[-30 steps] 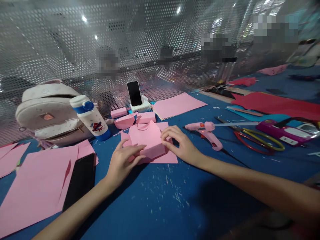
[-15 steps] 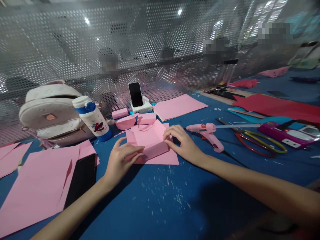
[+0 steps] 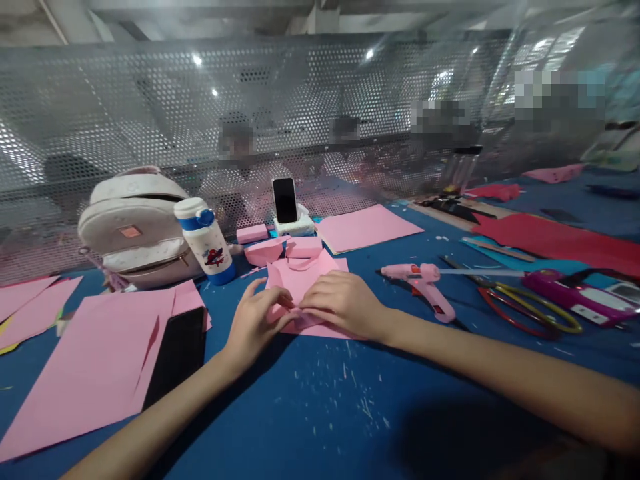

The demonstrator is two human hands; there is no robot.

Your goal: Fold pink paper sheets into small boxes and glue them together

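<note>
A shallow folded pink paper box [image 3: 300, 279] lies on a pink sheet [image 3: 341, 263] in the middle of the blue table. My left hand [image 3: 257, 320] grips the left part of the box's near wall, thumb in front and fingers over the edge. Close beside it, my right hand [image 3: 347, 303] has its fingers bent over the same near wall and covers most of its right side. The fingertips of both hands almost meet there. Just behind the box are small folded pink paper pieces [image 3: 265, 252].
A pink glue gun [image 3: 425, 283], scissors [image 3: 530, 307] and a purple power strip [image 3: 580, 293] lie to the right. On the left are pink sheets [image 3: 95, 353], a black phone [image 3: 177, 350], a bottle [image 3: 206, 243] and a white backpack [image 3: 135, 230]. A perforated metal screen [image 3: 300, 87] stands behind.
My right hand has moved left from the box's right corner along its near wall, towards my left hand. My left hand keeps its hold. The camera view has tilted up slightly.
</note>
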